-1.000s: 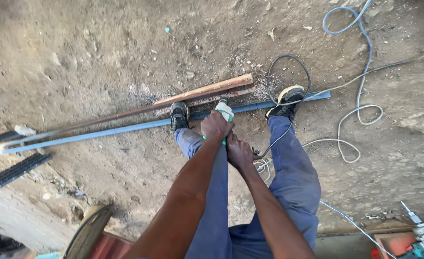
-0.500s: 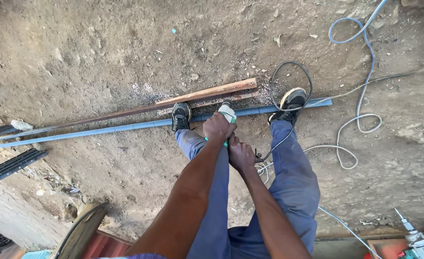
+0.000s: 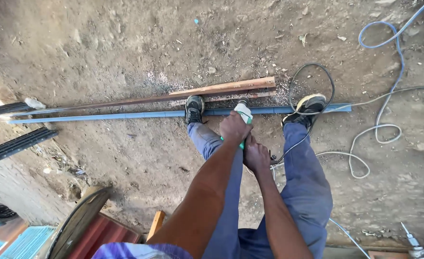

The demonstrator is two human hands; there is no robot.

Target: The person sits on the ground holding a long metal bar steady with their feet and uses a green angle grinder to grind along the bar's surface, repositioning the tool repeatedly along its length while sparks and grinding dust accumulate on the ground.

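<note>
On bare, packed dirt ground (image 3: 101,48) strewn with pebbles and a dusting of grey filings near the middle, I look straight down from the head camera at an outdoor work spot in hard sunlight. A long blue metal tube (image 3: 125,115) lies across the ground from left to right, and just beyond it a rust-brown steel bar (image 3: 212,90) runs nearly parallel, tilted slightly. I see my left shoe (image 3: 194,109) and right shoe (image 3: 306,108) both planted on the blue tube, well apart. A black cable (image 3: 312,72) loops above the right shoe, and a pale blue hose (image 3: 389,33) snakes down the right side. At the left edge lie dark ribbed bars (image 3: 15,145); at the bottom left I see a round drum rim (image 3: 77,223) beside red corrugated sheet (image 3: 106,237) and a blue patterned patch. No labels or signs are readable.

Between the shoes, I have a green-and-white power tool (image 3: 243,115) with its head down at the blue tube. My left hand (image 3: 234,128) is wrapped around the tool's body, fingers closed tight. My right hand (image 3: 256,156) sits just behind and below it, clenched on the rear of the same tool, the two hands touching.
</note>
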